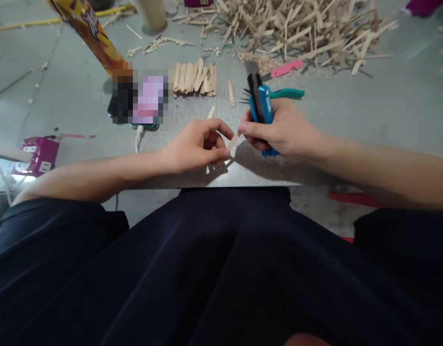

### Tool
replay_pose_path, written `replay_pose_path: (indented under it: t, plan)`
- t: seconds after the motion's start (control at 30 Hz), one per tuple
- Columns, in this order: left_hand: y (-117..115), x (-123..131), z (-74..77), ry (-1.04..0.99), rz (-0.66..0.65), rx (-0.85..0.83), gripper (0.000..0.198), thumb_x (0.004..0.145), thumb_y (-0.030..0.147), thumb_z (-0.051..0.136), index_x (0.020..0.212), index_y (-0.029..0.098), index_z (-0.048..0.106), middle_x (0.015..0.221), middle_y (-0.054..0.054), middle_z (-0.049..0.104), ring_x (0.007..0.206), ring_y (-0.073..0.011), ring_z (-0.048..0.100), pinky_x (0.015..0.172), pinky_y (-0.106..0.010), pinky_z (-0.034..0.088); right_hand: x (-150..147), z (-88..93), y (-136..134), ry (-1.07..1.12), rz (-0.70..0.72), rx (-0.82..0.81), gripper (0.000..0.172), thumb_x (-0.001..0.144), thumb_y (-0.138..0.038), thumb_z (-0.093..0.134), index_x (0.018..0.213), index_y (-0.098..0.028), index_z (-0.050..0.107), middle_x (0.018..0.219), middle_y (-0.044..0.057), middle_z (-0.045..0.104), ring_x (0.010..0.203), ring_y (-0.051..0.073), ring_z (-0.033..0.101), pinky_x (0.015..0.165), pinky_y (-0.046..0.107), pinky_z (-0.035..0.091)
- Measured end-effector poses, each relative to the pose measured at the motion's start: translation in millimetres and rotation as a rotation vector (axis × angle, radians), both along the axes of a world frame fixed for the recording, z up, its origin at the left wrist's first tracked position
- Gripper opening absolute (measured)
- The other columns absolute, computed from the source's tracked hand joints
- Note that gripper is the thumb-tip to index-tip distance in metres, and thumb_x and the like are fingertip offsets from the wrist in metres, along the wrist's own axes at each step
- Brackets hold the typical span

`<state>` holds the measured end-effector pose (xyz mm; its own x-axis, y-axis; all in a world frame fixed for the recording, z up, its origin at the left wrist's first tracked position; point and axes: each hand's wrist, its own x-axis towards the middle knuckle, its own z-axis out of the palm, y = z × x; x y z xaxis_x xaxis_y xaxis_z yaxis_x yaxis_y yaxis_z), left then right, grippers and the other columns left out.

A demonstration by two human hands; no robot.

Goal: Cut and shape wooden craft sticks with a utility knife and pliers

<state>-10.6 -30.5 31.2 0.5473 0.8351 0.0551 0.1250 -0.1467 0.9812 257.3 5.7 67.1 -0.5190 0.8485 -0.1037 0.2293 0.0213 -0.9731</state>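
Note:
A short flat wooden stick (234,141) spans the gap between my two hands. My left hand (203,144) pinches its lower end between thumb and fingertips. At the upper end, the thumb and index finger of my right hand (275,129) grip it too. My right hand also holds a blue and black cutter (266,105) in its palm, blade pointing away from me. Beyond my left hand a small stick (211,112) lies on the table, and another stick (231,93) lies farther back. A row of stacked sticks (195,78) is behind my left hand.
On the grey table (192,43) are a large heap of sticks (297,29), green-handled pliers (288,93), a pink-handled knife (286,68), a phone (149,98) with a cable and an orange packet (94,38). A purple power strip (39,154) is at the left.

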Motion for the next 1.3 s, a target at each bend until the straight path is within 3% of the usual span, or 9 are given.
replay_pose_path:
  t: [0.1, 0.2, 0.57, 0.67, 0.8, 0.97, 1.07, 1.17, 1.3]
  plan:
    - [-11, -1, 9.8, -0.051, 0.014, -0.118, 0.059, 0.086, 0.019, 0.102, 0.135, 0.023, 0.07, 0.076, 0.002, 0.081, 0.064, -0.0207, 0.084, 0.065, -0.03, 0.068, -10, 0.2, -3, 0.063, 0.055, -0.019, 0.055, 0.096, -0.066, 0.108, 0.086, -0.031, 0.067, 0.062, -0.004, 0.058, 0.053, 0.015, 0.05, 0.046, 0.033, 0.044]
    - [-22, 0, 19.5, -0.039, 0.07, -0.161, 0.07, 0.085, 0.016, 0.103, 0.145, 0.025, 0.067, 0.079, 0.005, 0.08, 0.061, -0.0208, 0.084, 0.061, -0.029, 0.068, -19, -2.7, -6, 0.114, 0.068, -0.021, 0.062, 0.092, -0.079, 0.107, 0.086, -0.031, 0.068, 0.061, -0.005, 0.058, 0.052, 0.016, 0.05, 0.046, 0.034, 0.043]
    - [-30, 18, 31.0, -0.084, 0.13, -0.088, 0.068, 0.09, 0.018, 0.098, 0.147, 0.028, 0.062, 0.081, 0.009, 0.074, 0.063, -0.0173, 0.083, 0.061, -0.026, 0.069, -8, -18.7, 1, 0.268, 0.045, 0.008, 0.09, 0.096, -0.115, 0.073, 0.079, -0.026, 0.071, 0.082, 0.005, 0.071, 0.067, 0.019, 0.069, 0.057, 0.033, 0.06]
    - [-30, 25, 18.1, -0.148, 0.188, -0.076, 0.069, 0.09, 0.022, 0.098, 0.148, 0.028, 0.059, 0.091, 0.008, 0.074, 0.063, -0.0162, 0.083, 0.053, -0.025, 0.065, 2, -15.0, 0, 0.207, 0.022, 0.064, 0.081, 0.097, -0.106, 0.083, 0.084, -0.027, 0.075, 0.074, 0.002, 0.067, 0.057, 0.018, 0.064, 0.051, 0.034, 0.055]
    - [-18, 24, -8.9, -0.182, 0.303, -0.018, 0.072, 0.086, 0.024, 0.099, 0.144, 0.028, 0.056, 0.084, 0.011, 0.07, 0.059, -0.0137, 0.078, 0.056, -0.025, 0.067, 5, -12.6, 0, 0.215, -0.015, 0.038, 0.048, 0.1, -0.072, 0.098, 0.107, -0.031, 0.073, 0.078, -0.002, 0.071, 0.054, 0.019, 0.061, 0.046, 0.035, 0.052]
    - [-4, 22, -25.7, -0.199, 0.35, -0.003, 0.073, 0.086, 0.026, 0.099, 0.144, 0.027, 0.055, 0.079, 0.012, 0.071, 0.061, -0.0147, 0.079, 0.058, -0.027, 0.066, -1, -23.7, -1, 0.129, 0.069, -0.079, 0.02, 0.103, -0.037, 0.087, 0.108, -0.031, 0.069, 0.072, -0.003, 0.071, 0.056, 0.02, 0.063, 0.047, 0.031, 0.051]
    - [-2, 22, -28.6, -0.192, 0.348, -0.004, 0.068, 0.087, 0.025, 0.098, 0.141, 0.026, 0.056, 0.08, 0.012, 0.073, 0.061, -0.0137, 0.079, 0.06, -0.026, 0.066, -3, -28.6, -6, 0.097, 0.157, -0.142, 0.038, 0.116, -0.055, 0.079, 0.092, -0.029, 0.065, 0.07, 0.0, 0.071, 0.054, 0.019, 0.067, 0.049, 0.03, 0.053]
    - [-1, 23, -31.7, -0.199, 0.321, -0.005, 0.065, 0.086, 0.025, 0.099, 0.136, 0.026, 0.058, 0.08, 0.012, 0.074, 0.06, -0.0139, 0.08, 0.058, -0.026, 0.064, -6, -28.6, -10, 0.072, 0.158, -0.128, 0.061, 0.116, -0.075, 0.08, 0.082, -0.027, 0.065, 0.066, 0.0, 0.068, 0.05, 0.017, 0.066, 0.047, 0.03, 0.052]
    - [0, 24, -35.2, -0.215, 0.297, 0.015, 0.058, 0.087, 0.027, 0.101, 0.128, 0.026, 0.06, 0.076, 0.012, 0.073, 0.056, -0.0134, 0.077, 0.056, -0.025, 0.062, -8, -25.8, -14, 0.06, 0.13, -0.065, 0.047, 0.118, -0.056, 0.084, 0.087, -0.027, 0.066, 0.07, -0.001, 0.071, 0.054, 0.017, 0.071, 0.052, 0.03, 0.057]
